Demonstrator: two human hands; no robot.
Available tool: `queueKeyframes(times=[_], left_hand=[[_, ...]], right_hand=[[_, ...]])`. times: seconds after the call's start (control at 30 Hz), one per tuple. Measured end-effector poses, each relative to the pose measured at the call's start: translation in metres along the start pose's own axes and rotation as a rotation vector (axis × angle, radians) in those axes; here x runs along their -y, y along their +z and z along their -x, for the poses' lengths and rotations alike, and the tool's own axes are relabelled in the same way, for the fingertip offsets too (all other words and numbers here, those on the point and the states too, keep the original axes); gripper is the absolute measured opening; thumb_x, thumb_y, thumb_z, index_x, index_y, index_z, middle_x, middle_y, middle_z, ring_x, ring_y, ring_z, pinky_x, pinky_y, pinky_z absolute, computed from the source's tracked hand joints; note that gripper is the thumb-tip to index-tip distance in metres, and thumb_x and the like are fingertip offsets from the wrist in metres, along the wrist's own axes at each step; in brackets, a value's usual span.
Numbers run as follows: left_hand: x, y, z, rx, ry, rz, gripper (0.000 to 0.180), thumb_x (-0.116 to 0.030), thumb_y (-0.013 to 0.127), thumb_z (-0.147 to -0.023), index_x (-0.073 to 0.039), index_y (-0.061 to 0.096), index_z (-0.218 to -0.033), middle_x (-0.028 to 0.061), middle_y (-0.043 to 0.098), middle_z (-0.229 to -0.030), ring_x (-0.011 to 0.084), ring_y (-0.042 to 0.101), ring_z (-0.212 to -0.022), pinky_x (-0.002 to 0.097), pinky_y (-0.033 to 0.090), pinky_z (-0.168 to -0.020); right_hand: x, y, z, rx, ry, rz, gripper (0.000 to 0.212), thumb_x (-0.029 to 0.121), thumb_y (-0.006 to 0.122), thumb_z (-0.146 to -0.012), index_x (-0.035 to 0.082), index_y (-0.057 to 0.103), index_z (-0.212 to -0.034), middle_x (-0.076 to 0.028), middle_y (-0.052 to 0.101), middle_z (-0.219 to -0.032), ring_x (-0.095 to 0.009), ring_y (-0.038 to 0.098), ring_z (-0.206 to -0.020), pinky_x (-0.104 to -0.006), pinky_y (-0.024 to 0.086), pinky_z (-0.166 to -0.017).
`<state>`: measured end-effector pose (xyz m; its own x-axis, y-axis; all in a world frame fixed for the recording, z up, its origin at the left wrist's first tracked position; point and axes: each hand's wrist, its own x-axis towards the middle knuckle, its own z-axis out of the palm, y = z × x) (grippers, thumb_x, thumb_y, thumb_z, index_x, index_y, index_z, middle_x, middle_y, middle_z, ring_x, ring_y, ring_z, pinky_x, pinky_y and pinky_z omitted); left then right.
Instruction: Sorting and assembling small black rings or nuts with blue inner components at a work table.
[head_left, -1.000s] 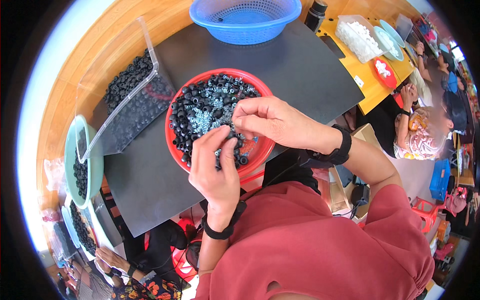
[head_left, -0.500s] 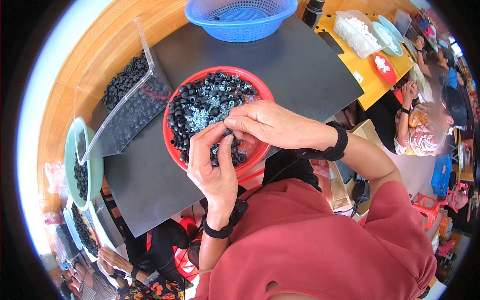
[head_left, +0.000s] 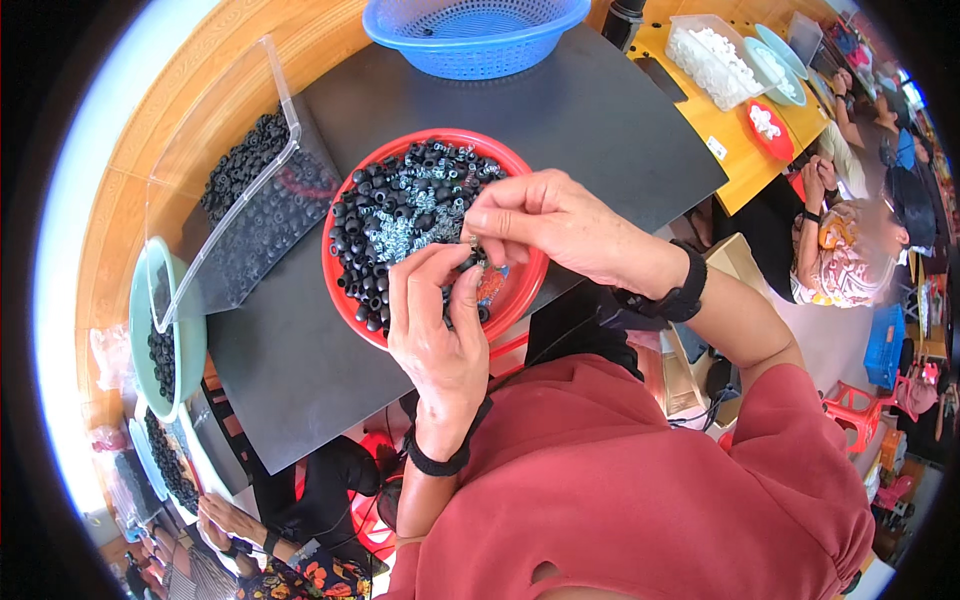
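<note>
A red basin (head_left: 519, 298) holds many small black plastic pieces (head_left: 352, 238) with hollow ends. Silvery coil springs (head_left: 393, 238) lie heaped in its middle, and small orange-red bits (head_left: 491, 284) show near its right side. Over the front of the basin, my left hand (head_left: 437, 325) is closed, pinching a small black piece between thumb and forefinger; the fingers partly cover it. Just above, my right hand (head_left: 560, 230) is closed in a pinch at the same spot. A thin spring-like bit shows by its fingertips, too small to make out surely.
Left of the basin, a clear plastic bin (head_left: 225, 255) holds black pieces, beside a pale green bowl (head_left: 190, 340). A blue basket (head_left: 480, 60) stands at the table's far edge. Right, a yellow table (head_left: 745, 180) bears white parts. Other people sit at both sides.
My right hand has drawn slightly up and right from my left fingertips, opening a small gap. My left hand has shifted a little to the right, still pinching the black piece.
</note>
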<state>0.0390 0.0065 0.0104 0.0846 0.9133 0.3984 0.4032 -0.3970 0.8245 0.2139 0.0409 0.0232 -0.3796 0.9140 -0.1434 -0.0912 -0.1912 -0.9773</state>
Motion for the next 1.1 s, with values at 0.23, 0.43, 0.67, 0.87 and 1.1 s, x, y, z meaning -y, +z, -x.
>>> queueKeyframes(times=[0.23,0.43,0.67,0.87,1.1], left_hand=[[0.014,-0.007,-0.003,0.026,-0.195,0.262,0.018,0.002,0.060,-0.090,0.002,0.061,-0.108,0.0074,0.062,-0.103,0.0133,0.060,-0.093,0.0265,0.048,-0.084],[0.013,-0.003,-0.002,0.042,-0.140,0.216,0.022,0.003,0.060,-0.091,0.003,0.058,-0.113,0.0082,0.063,-0.110,0.0119,0.060,-0.101,0.0255,0.048,-0.091],[0.012,-0.003,-0.003,0.100,-0.379,0.432,0.019,-0.003,0.058,-0.094,0.003,0.059,-0.113,0.0072,0.064,-0.105,0.0119,0.061,-0.098,0.0259,0.049,-0.087],[0.024,-0.009,-0.006,0.200,-0.629,1.072,0.016,-0.008,0.056,-0.097,0.003,0.060,-0.109,0.0057,0.065,-0.096,0.0100,0.060,-0.083,0.0245,0.049,-0.076],[0.023,0.000,-0.002,0.125,-0.183,0.366,0.023,-0.003,0.055,-0.096,0.002,0.064,-0.117,0.0047,0.064,-0.103,0.0103,0.059,-0.092,0.0251,0.049,-0.082]], right_hand=[[-0.008,-0.008,-0.003,-0.114,-0.158,0.596,0.023,0.020,0.058,-0.093,0.000,0.069,-0.092,-0.012,0.065,-0.067,-0.023,0.064,-0.062,-0.0360,0.049,-0.062],[0.005,0.006,-0.005,-0.108,-0.207,0.636,0.031,0.026,0.050,-0.100,-0.001,0.063,-0.091,-0.013,0.062,-0.073,-0.024,0.060,-0.065,-0.0342,0.048,-0.064],[-0.006,0.005,-0.006,-0.020,-0.300,0.636,0.024,0.021,0.052,-0.099,-0.001,0.057,-0.091,-0.014,0.059,-0.071,-0.026,0.058,-0.066,-0.0368,0.045,-0.063],[-0.004,0.007,0.000,-0.011,-0.248,0.434,0.028,0.023,0.050,-0.100,0.002,0.055,-0.081,-0.006,0.055,-0.066,-0.016,0.052,-0.061,-0.0304,0.042,-0.058],[-0.009,0.008,0.007,0.128,0.081,0.133,0.037,0.030,0.046,-0.102,0.006,0.053,-0.074,0.002,0.048,-0.063,-0.007,0.042,-0.058,-0.0242,0.035,-0.054]])
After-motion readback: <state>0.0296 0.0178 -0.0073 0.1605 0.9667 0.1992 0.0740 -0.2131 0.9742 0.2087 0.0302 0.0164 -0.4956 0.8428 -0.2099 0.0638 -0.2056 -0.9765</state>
